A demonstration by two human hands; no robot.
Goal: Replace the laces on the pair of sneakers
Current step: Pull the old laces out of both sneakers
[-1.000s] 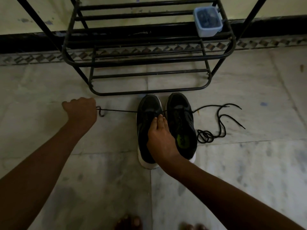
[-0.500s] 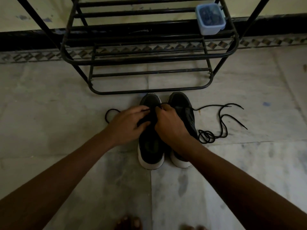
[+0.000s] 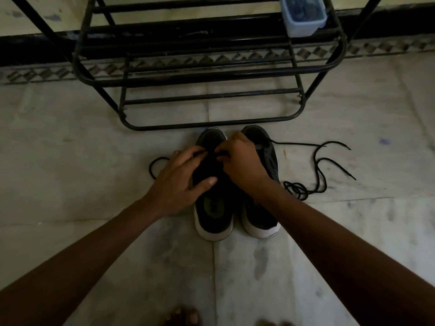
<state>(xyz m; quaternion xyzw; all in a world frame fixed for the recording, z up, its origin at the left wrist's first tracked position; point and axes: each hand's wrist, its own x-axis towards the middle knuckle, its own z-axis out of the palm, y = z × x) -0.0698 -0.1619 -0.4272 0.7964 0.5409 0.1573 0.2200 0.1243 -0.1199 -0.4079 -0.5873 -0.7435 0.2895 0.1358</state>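
Note:
Two black sneakers with white soles stand side by side on the floor, toes pointing away: the left sneaker (image 3: 213, 215) and the right sneaker (image 3: 261, 222). My left hand (image 3: 181, 182) rests over the left sneaker's upper, its fingertips pinching a black lace at the eyelets. My right hand (image 3: 242, 163) is curled over the same spot and pinches the lace too. A loop of that lace (image 3: 154, 167) lies on the floor to the left. A loose black lace (image 3: 317, 170) trails from the right sneaker's toe and lies coiled to the right.
A black metal shoe rack (image 3: 207, 74) stands just beyond the sneakers against the wall. A pale plastic box (image 3: 303, 16) sits on its upper right shelf. The floor is pale marble tile (image 3: 70, 161). Bare toes (image 3: 183, 317) show at the bottom edge.
A second ago my left hand pulled the lace out far to the left. It has since come back to the left sneaker, and both hands now work at the eyelets.

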